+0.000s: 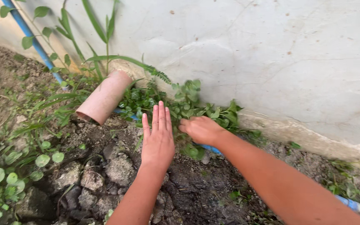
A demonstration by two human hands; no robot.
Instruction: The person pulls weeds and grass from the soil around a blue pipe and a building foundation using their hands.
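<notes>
From the head view, the left hand [158,139] lies flat and open, fingers together and stretched toward the wall [271,54], hovering over or resting on dark soil [196,183] just short of a clump of leafy weeds [188,104]. It holds nothing. The right hand [201,130] is curled into a fist among the weeds' lower stems, closed on a bunch of them as far as can be seen — the fingers themselves are hidden behind the knuckles. The weeds grow along the foot of the wall, between a pinkish pipe stub [104,97] that slants out to the left and the cracked plaster ledge to the right. A blue pipe [30,37] climbs the wall at far left, and another blue length shows under the right hand.

The work in hand looks like weeding, at the gripping stage: the bunch is caught but its roots seem still in the ground. A clean pull would call for a firm hold low on the stems and care not to snag the blue pipe beneath. Rough stones [119,168] and round-leaved plants [5,175] fill the lower left.
</notes>
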